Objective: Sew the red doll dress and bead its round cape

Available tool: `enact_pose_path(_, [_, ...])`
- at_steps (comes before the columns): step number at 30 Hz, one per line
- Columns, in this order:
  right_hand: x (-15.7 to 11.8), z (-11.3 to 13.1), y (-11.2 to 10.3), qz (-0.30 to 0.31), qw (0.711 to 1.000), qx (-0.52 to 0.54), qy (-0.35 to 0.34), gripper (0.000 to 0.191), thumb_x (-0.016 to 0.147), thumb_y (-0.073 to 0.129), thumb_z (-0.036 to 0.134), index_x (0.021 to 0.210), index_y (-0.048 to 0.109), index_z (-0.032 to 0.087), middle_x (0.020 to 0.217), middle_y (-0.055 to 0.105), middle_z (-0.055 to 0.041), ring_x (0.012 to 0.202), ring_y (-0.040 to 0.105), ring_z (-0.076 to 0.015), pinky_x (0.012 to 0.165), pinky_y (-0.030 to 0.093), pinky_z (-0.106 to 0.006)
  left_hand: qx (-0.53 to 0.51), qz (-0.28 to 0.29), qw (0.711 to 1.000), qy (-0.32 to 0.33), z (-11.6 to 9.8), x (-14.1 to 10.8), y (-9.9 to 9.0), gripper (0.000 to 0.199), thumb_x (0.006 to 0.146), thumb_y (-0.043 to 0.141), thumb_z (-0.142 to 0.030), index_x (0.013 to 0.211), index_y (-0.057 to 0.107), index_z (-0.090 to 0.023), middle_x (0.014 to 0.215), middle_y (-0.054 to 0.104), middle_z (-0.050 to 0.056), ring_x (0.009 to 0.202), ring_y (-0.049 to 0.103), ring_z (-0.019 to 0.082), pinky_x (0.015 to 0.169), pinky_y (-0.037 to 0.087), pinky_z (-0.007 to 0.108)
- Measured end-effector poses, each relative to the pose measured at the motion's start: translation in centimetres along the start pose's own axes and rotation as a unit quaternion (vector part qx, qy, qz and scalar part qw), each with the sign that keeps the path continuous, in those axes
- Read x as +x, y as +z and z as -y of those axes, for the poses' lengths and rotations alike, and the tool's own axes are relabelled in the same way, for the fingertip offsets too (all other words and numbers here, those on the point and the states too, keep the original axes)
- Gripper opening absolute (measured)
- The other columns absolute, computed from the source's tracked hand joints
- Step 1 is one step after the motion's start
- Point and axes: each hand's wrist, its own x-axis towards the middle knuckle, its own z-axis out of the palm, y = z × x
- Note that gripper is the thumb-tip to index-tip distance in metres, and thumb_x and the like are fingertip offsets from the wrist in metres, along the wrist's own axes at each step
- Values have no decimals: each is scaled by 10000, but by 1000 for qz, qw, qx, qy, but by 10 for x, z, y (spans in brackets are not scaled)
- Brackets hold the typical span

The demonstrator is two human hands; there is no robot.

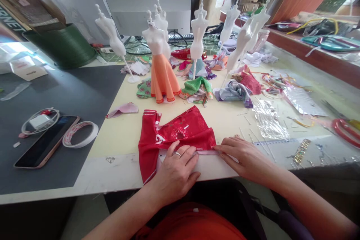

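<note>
A small red garment (191, 129) lies near the table's front edge, with white printed or embroidered figures and white dotted trim along its left part. Part of its pale lining shows along the lower edge. My left hand (180, 163), a ring on one finger, rests over that lower edge with its fingers laid on the cloth and the thumb apart. At the garment's right corner, the fingertips of my right hand (242, 155) are pinched together on the red cloth. What lies beneath my left fingers is hidden.
Behind the garment stand several white doll mannequins, one in an orange skirt (163, 77), among fabric scraps (198, 88). At left are a phone (46, 142) and a tape roll (67, 138). Bead strands, a clear ruler (277, 143) and red-handled scissors (344, 129) lie right.
</note>
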Motion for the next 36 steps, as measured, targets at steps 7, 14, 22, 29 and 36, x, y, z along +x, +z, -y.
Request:
enact_pose_path(7, [0, 2, 0, 4, 1000, -9, 7, 223, 921, 425, 206, 996, 635, 195, 812, 591, -52, 759, 558, -178, 722, 401, -321, 6, 3, 1000, 7, 0, 0, -2, 319, 897, 456, -322, 1135, 561, -137, 1223, 573, 109, 1121, 502, 250, 1054, 250, 489])
enact_pose_path(14, [0, 1, 1, 12, 1000, -13, 3, 216, 924, 423, 201, 974, 633, 194, 817, 589, -47, 763, 555, -176, 736, 402, -332, -7, -15, 999, 34, -10, 18, -5, 300, 907, 422, -282, 1125, 555, -124, 1238, 558, 97, 1143, 467, 244, 1063, 248, 457])
enact_pose_path(22, [0, -1, 3, 6, 1000, -7, -1, 233, 920, 436, 202, 1058, 623, 211, 856, 611, -51, 812, 569, -185, 766, 414, -340, -26, 26, 998, 54, -11, 42, 5, 227, 895, 421, -258, 982, 588, -132, 1202, 583, 87, 1128, 464, 238, 1055, 255, 451])
enact_pose_path(29, [-2, -3, 2, -4, 999, 32, 5, 244, 916, 447, 195, 1092, 612, 231, 865, 623, -38, 806, 576, -176, 757, 417, -335, -34, 35, 997, 57, -7, 41, 9, 217, 890, 425, -238, 1006, 586, -149, 1201, 593, 69, 1111, 466, 225, 1056, 252, 457])
enact_pose_path(36, [-7, -10, 3, -24, 997, 59, 38, 243, 905, 458, 184, 1093, 608, 219, 879, 640, -39, 801, 579, -175, 743, 434, -320, -39, 46, 997, 51, -7, 42, 8, 189, 857, 491, -269, 974, 584, -154, 1213, 588, 62, 1110, 458, 221, 1069, 242, 447])
